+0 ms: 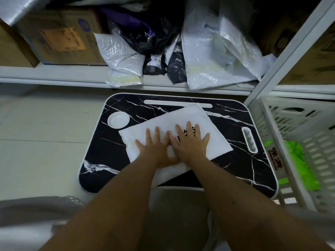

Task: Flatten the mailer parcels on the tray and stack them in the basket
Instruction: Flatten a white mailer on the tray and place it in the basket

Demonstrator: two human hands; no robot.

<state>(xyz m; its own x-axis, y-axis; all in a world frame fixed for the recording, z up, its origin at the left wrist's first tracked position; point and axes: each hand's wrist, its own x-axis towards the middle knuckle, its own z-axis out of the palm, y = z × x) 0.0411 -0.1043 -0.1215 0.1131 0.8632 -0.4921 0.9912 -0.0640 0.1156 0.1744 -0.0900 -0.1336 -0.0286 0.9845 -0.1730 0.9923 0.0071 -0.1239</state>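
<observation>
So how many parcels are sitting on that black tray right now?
1: a white mailer lies tilted across the black tray, with the left hand and right hand pressing on it. Any beneath it would be hidden.

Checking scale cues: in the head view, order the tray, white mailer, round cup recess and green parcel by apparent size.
1. tray
2. white mailer
3. green parcel, partly hidden by the basket wall, so unsure
4. cup recess, looking close to the parcel
</observation>
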